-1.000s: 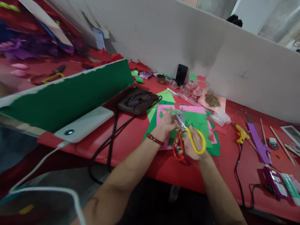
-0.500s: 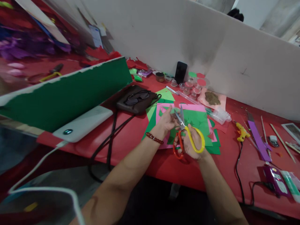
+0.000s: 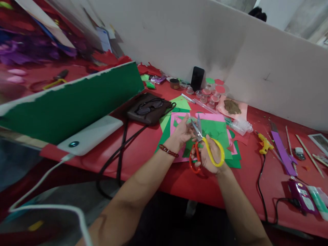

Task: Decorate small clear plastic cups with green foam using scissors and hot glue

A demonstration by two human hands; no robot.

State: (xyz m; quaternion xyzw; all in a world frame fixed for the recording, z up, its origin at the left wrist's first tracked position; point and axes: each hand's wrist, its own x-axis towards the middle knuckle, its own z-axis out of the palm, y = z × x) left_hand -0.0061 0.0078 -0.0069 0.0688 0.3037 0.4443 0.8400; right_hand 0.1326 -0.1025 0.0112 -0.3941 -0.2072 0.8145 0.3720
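- Scissors (image 3: 200,137) with one red and one yellow handle are above the table (image 3: 176,184), in front of the person, over the layered paper sheets.
- Right hand (image 3: 208,159) holds them: its fingers are bent around and through the handles, and this hand is the nearer one to the handles.
- Long axis of the scissors goes from the right hand away from the body, leaning a little to the left; the two blades make a narrow V.
- Left hand (image 3: 182,131) is just beside the blades, on their left side. Its fingers are bent together and seem to pinch a small pale green piece (image 3: 191,120).
- This piece lies at the tip of the left blade; whether metal touches it, I cannot tell.
- Green sheet (image 3: 215,128) and pink paper (image 3: 210,117) lie below the hands.
- Yellow glue gun (image 3: 265,145) rests well apart, to the right.
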